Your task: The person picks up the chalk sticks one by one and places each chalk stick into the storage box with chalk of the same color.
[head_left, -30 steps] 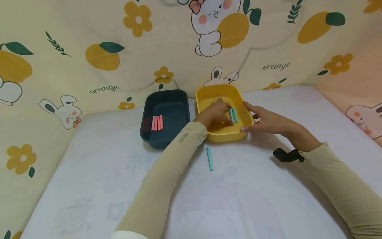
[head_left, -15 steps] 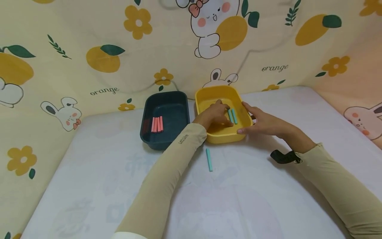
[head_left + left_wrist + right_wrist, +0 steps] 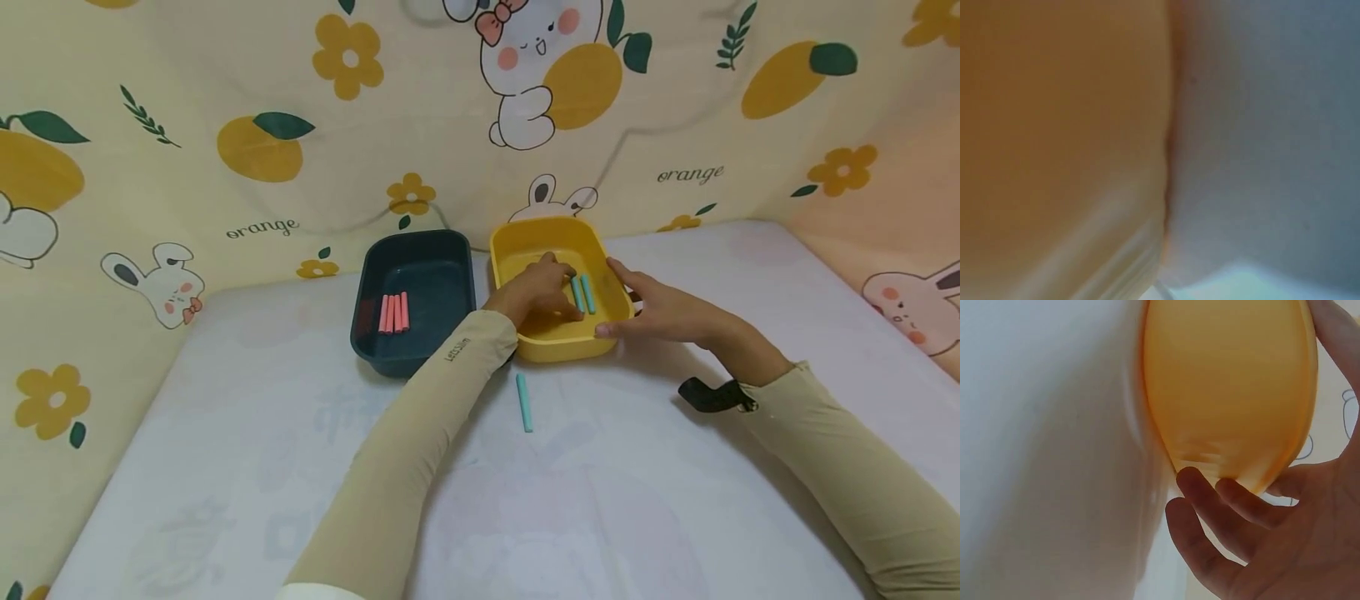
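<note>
Overhead, my left hand point(image 3: 534, 289) reaches into the yellow tray point(image 3: 558, 343), fingers curled beside two teal sticks point(image 3: 582, 293); whether they pinch anything I cannot tell. My right hand point(image 3: 660, 310) holds the tray's right wall. Pink sticks point(image 3: 393, 312) lie in the dark tray point(image 3: 405, 354); one teal stick point(image 3: 523, 402) lies nearer on the table. The left wrist view is blurred. From the right wrist, my fingers point(image 3: 1235, 503) curl round the yellow tray point(image 3: 1229, 387).

Both sleeved arms stretch forward, left hand point(image 3: 536, 289) palm-down with fingers bent, right hand point(image 3: 654, 308) beside it, fingers curled point(image 3: 1235, 506), thumb extended

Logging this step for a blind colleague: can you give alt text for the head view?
A person's left hand reaches into a yellow tray beside two teal sticks, while the right hand holds its right side. One teal stick lies on the white table; pink sticks sit in a dark tray.
</note>
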Available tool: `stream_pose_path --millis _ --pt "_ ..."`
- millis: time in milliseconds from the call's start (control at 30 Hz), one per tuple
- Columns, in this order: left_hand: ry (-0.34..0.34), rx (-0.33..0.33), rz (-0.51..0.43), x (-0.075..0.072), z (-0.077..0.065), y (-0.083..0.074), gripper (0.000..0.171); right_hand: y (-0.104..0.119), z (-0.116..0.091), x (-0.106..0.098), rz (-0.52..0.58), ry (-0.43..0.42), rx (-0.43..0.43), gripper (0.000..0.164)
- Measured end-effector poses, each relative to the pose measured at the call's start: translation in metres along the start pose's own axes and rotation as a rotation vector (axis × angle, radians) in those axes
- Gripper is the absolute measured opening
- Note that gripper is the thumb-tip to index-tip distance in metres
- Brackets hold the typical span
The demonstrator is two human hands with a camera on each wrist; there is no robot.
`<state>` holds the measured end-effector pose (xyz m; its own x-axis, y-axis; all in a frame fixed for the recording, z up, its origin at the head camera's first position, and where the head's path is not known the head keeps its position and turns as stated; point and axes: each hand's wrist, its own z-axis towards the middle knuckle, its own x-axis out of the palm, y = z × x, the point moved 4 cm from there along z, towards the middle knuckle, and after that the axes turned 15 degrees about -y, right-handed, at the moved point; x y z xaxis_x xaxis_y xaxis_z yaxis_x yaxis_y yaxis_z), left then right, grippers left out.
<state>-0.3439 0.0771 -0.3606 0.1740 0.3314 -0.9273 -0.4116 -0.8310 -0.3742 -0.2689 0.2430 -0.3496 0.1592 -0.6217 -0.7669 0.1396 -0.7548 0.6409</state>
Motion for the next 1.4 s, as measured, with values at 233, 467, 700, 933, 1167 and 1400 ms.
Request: stream_pose_path --millis 233,467,700,933,1167,1400 --pt "-0.047 0.012 -0.049 -0.007 -0.005 -0.003 0.082 0.001 0.002 0.004 0.043 0.007 -0.008 0.111" --pt "-0.098 0.11 -0.168 -0.023 -0.025 -0.011 0.066 -0.002 0.001 0.002 0.031 0.019 0.013 0.111" --pt "-0.188 0.15 -0.413 -0.041 -0.067 0.009 0.054 -0.003 0.002 0.002 -0.008 0.005 -0.007 0.111" --pt "-0.341 0.156 -0.559 -0.064 -0.127 0.034 0.044 -0.002 0.006 0.004 -0.019 0.011 0.011 0.115" --pt "-0.32 0.078 -0.69 -0.06 -0.169 0.045 0.041 -0.002 0.007 0.004 -0.039 0.015 0.041 0.115" --pt "-0.187 0.014 -0.62 -0.028 -0.187 0.039 0.046 -0.001 0.004 0.006 -0.015 0.035 0.065 0.115"
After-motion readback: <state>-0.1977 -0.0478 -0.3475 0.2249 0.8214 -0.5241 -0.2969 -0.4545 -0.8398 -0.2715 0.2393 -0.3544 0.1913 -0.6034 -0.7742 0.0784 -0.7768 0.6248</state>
